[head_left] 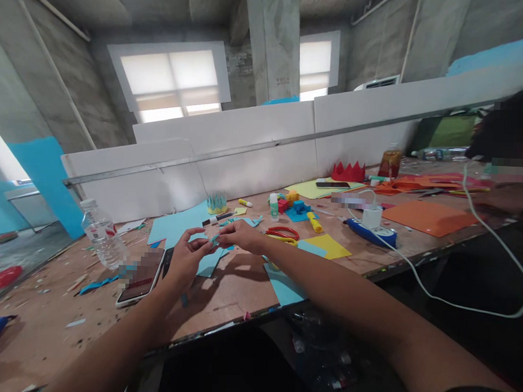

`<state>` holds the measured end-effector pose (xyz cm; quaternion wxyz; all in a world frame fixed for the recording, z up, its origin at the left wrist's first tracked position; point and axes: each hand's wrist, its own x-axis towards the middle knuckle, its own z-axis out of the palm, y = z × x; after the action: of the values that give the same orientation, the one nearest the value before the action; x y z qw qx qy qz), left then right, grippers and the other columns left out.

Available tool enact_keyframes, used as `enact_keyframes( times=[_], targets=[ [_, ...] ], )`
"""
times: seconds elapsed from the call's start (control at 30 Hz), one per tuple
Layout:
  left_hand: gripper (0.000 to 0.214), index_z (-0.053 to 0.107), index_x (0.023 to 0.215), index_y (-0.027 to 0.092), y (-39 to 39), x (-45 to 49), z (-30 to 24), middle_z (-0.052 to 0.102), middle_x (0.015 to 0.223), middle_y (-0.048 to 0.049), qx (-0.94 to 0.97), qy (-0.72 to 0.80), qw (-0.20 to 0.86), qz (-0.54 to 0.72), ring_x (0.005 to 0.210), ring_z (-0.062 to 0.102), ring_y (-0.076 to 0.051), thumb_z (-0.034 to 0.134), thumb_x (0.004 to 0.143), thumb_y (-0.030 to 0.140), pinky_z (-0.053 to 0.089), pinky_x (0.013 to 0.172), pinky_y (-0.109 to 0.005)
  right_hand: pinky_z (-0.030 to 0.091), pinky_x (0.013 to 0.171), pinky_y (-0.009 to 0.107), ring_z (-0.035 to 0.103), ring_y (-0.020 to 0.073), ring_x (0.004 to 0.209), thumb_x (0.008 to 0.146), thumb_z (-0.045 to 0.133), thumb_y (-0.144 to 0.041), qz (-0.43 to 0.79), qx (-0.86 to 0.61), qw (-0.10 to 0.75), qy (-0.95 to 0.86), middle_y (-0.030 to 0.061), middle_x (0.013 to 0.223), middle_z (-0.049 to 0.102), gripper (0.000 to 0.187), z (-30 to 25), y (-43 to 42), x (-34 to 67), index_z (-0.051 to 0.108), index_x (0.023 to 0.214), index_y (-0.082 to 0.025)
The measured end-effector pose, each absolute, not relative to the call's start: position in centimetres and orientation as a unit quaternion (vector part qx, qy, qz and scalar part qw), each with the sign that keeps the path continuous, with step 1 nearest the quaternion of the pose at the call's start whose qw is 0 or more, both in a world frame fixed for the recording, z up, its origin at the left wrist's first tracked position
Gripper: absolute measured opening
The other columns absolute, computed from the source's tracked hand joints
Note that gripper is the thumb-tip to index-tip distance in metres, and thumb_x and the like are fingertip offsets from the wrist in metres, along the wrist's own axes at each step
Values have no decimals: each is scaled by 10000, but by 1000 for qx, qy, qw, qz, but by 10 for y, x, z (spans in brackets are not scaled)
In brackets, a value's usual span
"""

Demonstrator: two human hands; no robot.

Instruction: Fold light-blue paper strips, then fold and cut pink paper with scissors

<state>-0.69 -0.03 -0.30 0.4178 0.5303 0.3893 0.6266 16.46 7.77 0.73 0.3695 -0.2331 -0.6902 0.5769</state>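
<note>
Both my hands meet above the wooden table point(223, 287). My left hand point(187, 257) and my right hand point(239, 235) pinch a small strip of light blue paper point(215, 238) between their fingertips. Under them lie sheets of light blue paper point(177, 224). A phone point(140, 278) rests on the table just left of my left hand. Red-handled scissors point(282, 233) lie just right of my right hand, next to a yellow paper square point(326, 245).
A water bottle point(101, 234) stands at the left. A glue stick point(274, 207), small paper models point(296, 208), a power strip with charger point(373, 228) and orange paper point(429, 216) lie to the right. A white partition point(246, 155) backs the table. Another person sits at far right.
</note>
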Motion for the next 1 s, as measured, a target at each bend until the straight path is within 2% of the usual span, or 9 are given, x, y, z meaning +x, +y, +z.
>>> enact_keyframes(
  times=[0.4,0.6,0.77,0.87,1.0],
  targets=[
    [454,628,959,181,3,-9,-2,717,727,-5,548,404,374,630,703,682,-171,857,632,398,528,762,-337,503,620,257,610,125,618,738,740,-384,499,-233,442,-708,16,692,664,281,0,82,157,687,838,-127],
    [448,623,986,174,6,-13,-7,751,770,-40,554,417,361,623,725,693,-190,826,673,422,529,771,-362,435,622,226,555,114,661,693,799,-264,402,-195,468,-762,-29,738,615,337,4,67,160,635,972,-170],
    [442,666,1004,160,6,-13,-9,756,773,-43,576,430,340,606,728,686,-191,811,685,429,522,753,-346,478,683,251,599,122,695,807,700,-240,273,-163,494,-810,6,876,658,253,7,62,163,594,1029,-183],
    [440,702,1040,151,4,-11,-8,763,801,-57,601,435,329,584,738,673,-193,777,713,435,515,743,-339,498,720,268,635,140,723,852,650,-235,257,-148,490,-820,15,847,674,201,8,61,163,599,1037,-175],
    [399,717,1061,156,1,-11,-7,761,884,-64,630,447,291,565,770,658,-197,686,793,450,506,762,-349,511,738,275,655,147,755,853,636,-215,263,-145,495,-815,29,883,698,256,9,59,162,607,1104,-172]
  ],
)
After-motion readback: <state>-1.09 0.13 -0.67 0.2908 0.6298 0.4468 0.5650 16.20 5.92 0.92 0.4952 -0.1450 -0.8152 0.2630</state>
